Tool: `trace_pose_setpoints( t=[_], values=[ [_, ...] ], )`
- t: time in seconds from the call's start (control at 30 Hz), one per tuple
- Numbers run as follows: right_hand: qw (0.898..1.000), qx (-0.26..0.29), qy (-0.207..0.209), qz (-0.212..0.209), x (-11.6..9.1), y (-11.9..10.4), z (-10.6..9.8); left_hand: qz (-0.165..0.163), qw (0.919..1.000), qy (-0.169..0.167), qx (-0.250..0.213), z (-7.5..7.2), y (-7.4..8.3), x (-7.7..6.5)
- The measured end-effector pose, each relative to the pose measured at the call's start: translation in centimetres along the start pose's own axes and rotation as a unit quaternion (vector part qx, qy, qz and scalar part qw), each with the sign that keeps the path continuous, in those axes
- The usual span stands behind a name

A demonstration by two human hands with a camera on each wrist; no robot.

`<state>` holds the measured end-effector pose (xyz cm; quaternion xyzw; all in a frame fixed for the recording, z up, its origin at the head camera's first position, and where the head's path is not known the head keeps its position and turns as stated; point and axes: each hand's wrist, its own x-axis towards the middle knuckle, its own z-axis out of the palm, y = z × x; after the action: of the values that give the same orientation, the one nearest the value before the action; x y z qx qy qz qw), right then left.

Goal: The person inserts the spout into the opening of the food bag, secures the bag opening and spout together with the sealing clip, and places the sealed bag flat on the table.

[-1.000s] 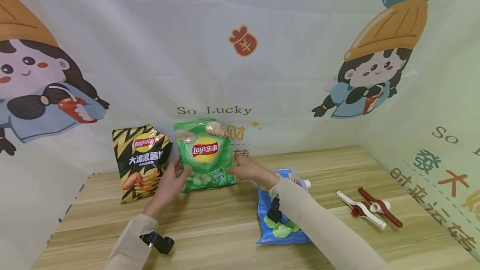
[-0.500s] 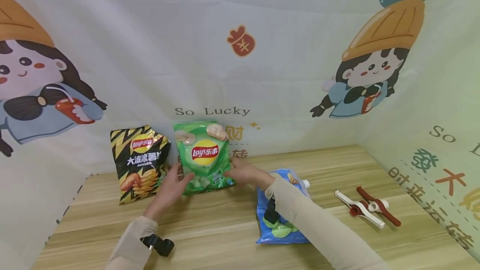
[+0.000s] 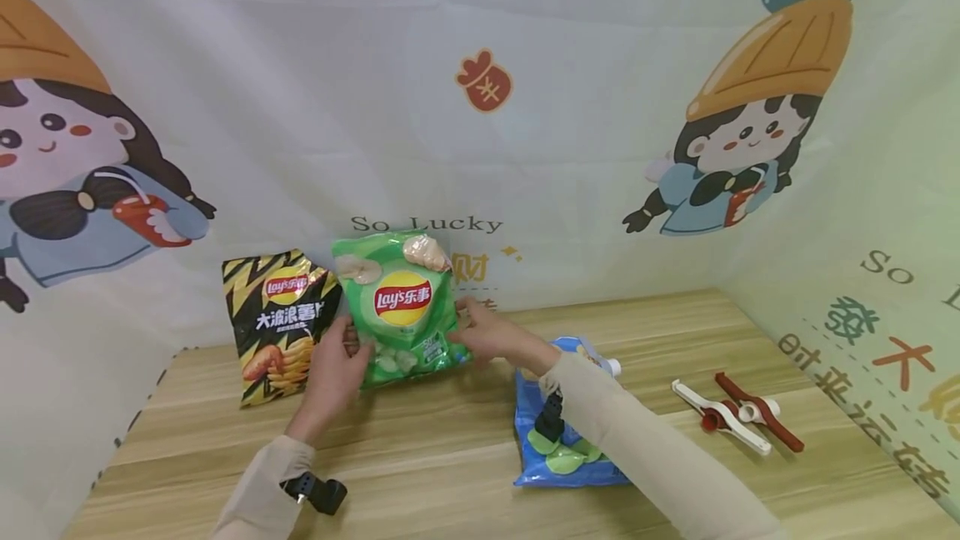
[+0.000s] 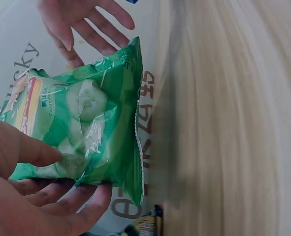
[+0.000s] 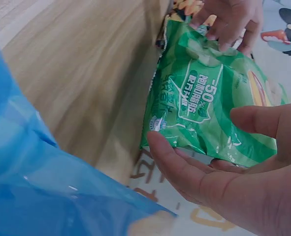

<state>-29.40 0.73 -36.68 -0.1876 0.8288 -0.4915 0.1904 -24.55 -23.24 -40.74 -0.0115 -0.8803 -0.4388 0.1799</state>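
Observation:
A green Lay's chip bag [image 3: 405, 290] stands tilted to the left before the back cloth. My left hand [image 3: 337, 365] grips its lower left side, thumb over the front and fingers behind, as the left wrist view shows. On the other side is my right hand [image 3: 491, 332]. Its fingers are extended along the bag's edge, with the thumb [image 5: 258, 120] over the front in the right wrist view. In the left wrist view those fingers look loose and do not close on the bag. Left of it, a black and yellow Lay's bag [image 3: 281, 307] leans on the cloth.
A blue chip bag [image 3: 547, 473] lies under my right forearm, with a white cap [image 3: 614, 367] at its edge. Farther right are a white and red hand squeezer [image 3: 738, 423] and a red and white one [image 3: 776, 427]. Printed cloth walls enclose the wooden table [image 3: 420, 482].
The green bag has shifted left and up slightly and leans more to the left. My left hand has moved a little left with it. The black and blue bags stay put.

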Motion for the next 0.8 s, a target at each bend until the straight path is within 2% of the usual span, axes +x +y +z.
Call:
trace_pose_setpoints(
  t=[0.27, 0.37, 0.57, 0.67, 0.8],
  values=[
    [0.999, 0.002, -0.019, -0.037, -1.0, -0.6, -1.1, -0.007, 0.9999, -0.003, -0.009, -1.0, 1.7, -0.4],
    [0.998, -0.006, -0.025, -0.057, -1.9, -0.8, -1.5, 0.008, 0.9999, 0.010, 0.002, -1.2, 2.3, -0.9],
    [0.996, -0.014, -0.037, -0.082, -4.4, -1.3, -2.2, 0.064, 0.9969, 0.039, 0.026, -1.4, 3.6, -2.4],
    [0.994, -0.020, -0.042, -0.097, -5.7, -1.4, -2.4, 0.080, 0.9958, 0.036, 0.029, -1.6, 4.3, -3.4],
    [0.991, -0.043, -0.032, -0.122, -7.7, -1.3, -2.5, 0.078, 0.9964, 0.017, 0.031, -1.8, 5.3, -4.7]
  ],
)
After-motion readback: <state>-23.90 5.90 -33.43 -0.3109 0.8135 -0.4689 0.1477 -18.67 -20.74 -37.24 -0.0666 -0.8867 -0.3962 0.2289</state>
